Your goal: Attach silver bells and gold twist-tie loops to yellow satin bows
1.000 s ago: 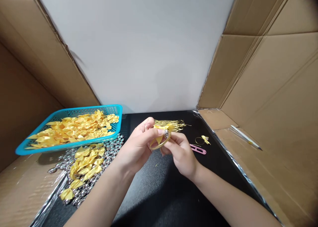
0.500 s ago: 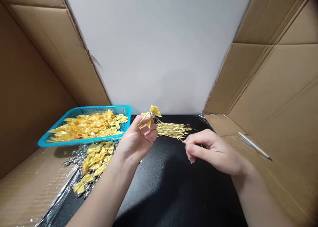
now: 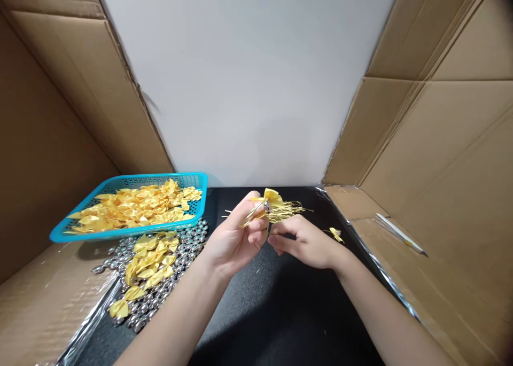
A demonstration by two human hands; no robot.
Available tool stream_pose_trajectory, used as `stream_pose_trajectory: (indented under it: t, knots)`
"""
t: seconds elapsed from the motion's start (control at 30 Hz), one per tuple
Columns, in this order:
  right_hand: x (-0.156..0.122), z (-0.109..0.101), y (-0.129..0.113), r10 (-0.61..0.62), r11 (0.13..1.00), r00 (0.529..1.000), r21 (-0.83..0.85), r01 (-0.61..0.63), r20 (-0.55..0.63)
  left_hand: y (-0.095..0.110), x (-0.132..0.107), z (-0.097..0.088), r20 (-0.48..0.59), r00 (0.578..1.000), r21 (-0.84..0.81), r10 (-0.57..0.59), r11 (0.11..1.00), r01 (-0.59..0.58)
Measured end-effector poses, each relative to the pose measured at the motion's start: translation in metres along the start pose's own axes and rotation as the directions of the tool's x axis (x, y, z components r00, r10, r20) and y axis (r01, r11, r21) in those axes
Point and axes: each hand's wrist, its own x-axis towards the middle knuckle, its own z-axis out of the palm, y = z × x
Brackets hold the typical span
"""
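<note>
Between the thumb and fingers of my left hand point(image 3: 234, 243) is a yellow ribbon bow point(image 3: 274, 197) with a shiny silver bead point(image 3: 267, 207) at its middle. A gold wire tie point(image 3: 249, 216) loops from it over the thumb. My right hand point(image 3: 306, 243) is close beside, thumb and index finger pinched together just below the bow; what they hold, if anything, is too small to make out. Behind both hands lies a bundle of gold wire ties point(image 3: 290, 211), partly covered by the bow and fingers.
A blue basket point(image 3: 56, 236) full of yellow bows stands at the left. In front of it, silver beads point(image 3: 192, 248) and loose yellow bows point(image 3: 150, 259) lie on the black table point(image 3: 248, 312). Another bow with gold wire point(image 3: 336, 234) rests at the right; a white pen-like tool point(image 3: 401, 235) lies on cardboard.
My right hand has moved left, up to my left hand. The left hand with the bow sits slightly lower and further right. A bow at the right has come into sight.
</note>
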Motion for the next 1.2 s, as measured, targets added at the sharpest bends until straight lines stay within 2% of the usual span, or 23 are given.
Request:
stream_pose_trajectory:
  t: [0.1, 0.17, 0.23, 0.3, 0.33, 0.37, 0.43, 0.47, 0.53, 0.6, 0.67, 0.77, 0.87, 0.97, 1.07, 1.2]
  knots:
    - [0.002, -0.003, 0.004, -0.020, 0.998, 1.000, -0.057, 0.019, -0.013, -0.002, 0.000, 0.002, -0.043, 0.998, 0.091, -0.055, 0.994, 0.058]
    - [0.002, -0.007, 0.007, -0.052, 0.993, 0.999, -0.104, 0.050, -0.015, -0.003, -0.001, 0.004, -0.097, 0.994, 0.153, -0.052, 0.986, 0.067]
    - [0.000, -0.015, 0.007, -0.084, 0.986, 0.996, -0.149, 0.078, -0.031, -0.003, -0.002, 0.006, -0.102, 0.994, 0.220, -0.037, 0.974, 0.059]
    - [-0.006, -0.026, 0.005, -0.098, 0.981, 0.985, -0.180, 0.072, -0.140, -0.004, -0.004, 0.007, -0.076, 0.997, 0.287, -0.028, 0.957, 0.049]
    - [-0.009, -0.031, 0.002, -0.114, 0.982, 0.963, -0.174, 0.073, -0.242, -0.004, -0.004, 0.007, -0.065, 0.998, 0.317, -0.019, 0.948, 0.039]
    - [-0.014, -0.036, -0.002, -0.174, 0.979, 0.912, -0.167, 0.118, -0.372, -0.004, -0.005, 0.008, -0.062, 0.998, 0.346, -0.005, 0.938, 0.026]
    - [-0.023, -0.041, -0.013, -0.318, 0.948, 0.760, -0.199, 0.249, -0.567, -0.006, -0.006, 0.009, -0.063, 0.997, 0.403, 0.035, 0.915, -0.007]
    - [-0.027, -0.042, -0.019, -0.408, 0.913, 0.700, -0.239, 0.332, -0.586, -0.007, -0.006, 0.009, -0.065, 0.996, 0.434, 0.059, 0.901, -0.025]
    - [-0.033, -0.040, -0.032, -0.559, 0.828, 0.662, -0.370, 0.421, -0.500, -0.009, -0.007, 0.009, -0.061, 0.992, 0.486, 0.107, 0.872, -0.064]
    - [-0.036, -0.035, -0.042, -0.636, 0.739, 0.672, -0.550, 0.389, -0.379, -0.011, -0.007, 0.008, -0.040, 0.989, 0.513, 0.144, 0.852, -0.104]
    - [-0.036, -0.031, -0.048, -0.642, 0.697, 0.688, -0.631, 0.341, -0.338, -0.013, -0.007, 0.007, -0.020, 0.987, 0.535, 0.162, 0.835, -0.126]
    - [-0.032, -0.028, -0.048, -0.609, 0.743, 0.686, -0.588, 0.319, -0.397, -0.014, -0.007, 0.005, -0.021, 0.988, 0.576, 0.156, 0.810, -0.115]
    - [-0.028, -0.026, -0.043, -0.498, 0.859, 0.709, -0.401, 0.320, -0.500, -0.015, -0.008, 0.007, -0.027, 0.987, 0.575, 0.156, 0.810, -0.112]
    - [-0.025, -0.021, -0.039, -0.262, 0.961, 0.790, -0.078, 0.264, -0.554, -0.016, -0.007, 0.010, -0.042, 0.986, 0.567, 0.158, 0.816, -0.107]
    - [-0.022, -0.016, -0.037, -0.041, 0.966, 0.830, 0.190, 0.175, -0.557, -0.017, -0.005, 0.010, -0.067, 0.983, 0.569, 0.173, 0.815, -0.104]
    - [-0.021, -0.016, -0.038, 0.080, 0.941, 0.833, 0.318, 0.118, -0.548, -0.018, -0.003, 0.009, -0.073, 0.980, 0.578, 0.186, 0.808, -0.110]
